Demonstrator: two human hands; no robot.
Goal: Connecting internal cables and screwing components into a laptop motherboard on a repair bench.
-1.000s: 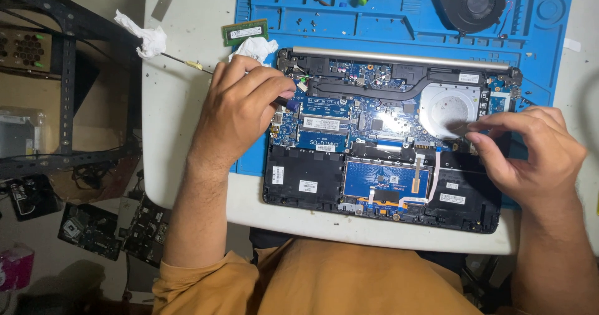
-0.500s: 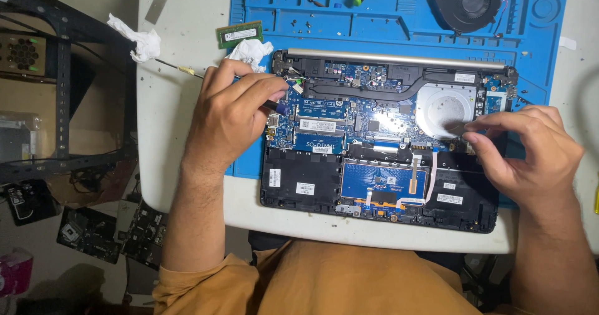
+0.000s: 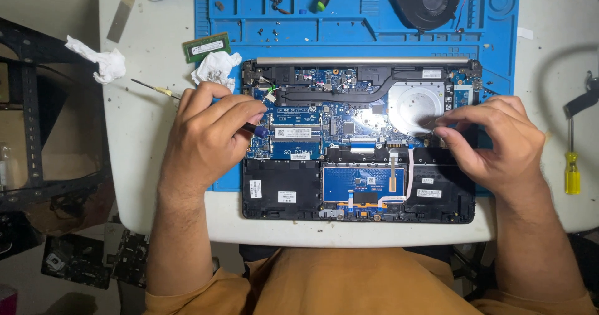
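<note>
White tabletop (image 3: 156, 184) carries a blue work mat (image 3: 374, 28) with an opened laptop (image 3: 359, 140) on it. Left hand (image 3: 209, 137) pinches a small dark tool (image 3: 257, 130) against the board's left edge; right hand (image 3: 496, 143) fingers close narrowly at the right side, near the removed fan (image 3: 427, 0).

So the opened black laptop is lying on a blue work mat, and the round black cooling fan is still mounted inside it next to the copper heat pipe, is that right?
Not quite. The opened black laptop does lie on the blue work mat, but the round black cooling fan is out of it, resting on the mat's top right corner; its bay beside the heat pipe sits empty. The head view shows this.
</note>
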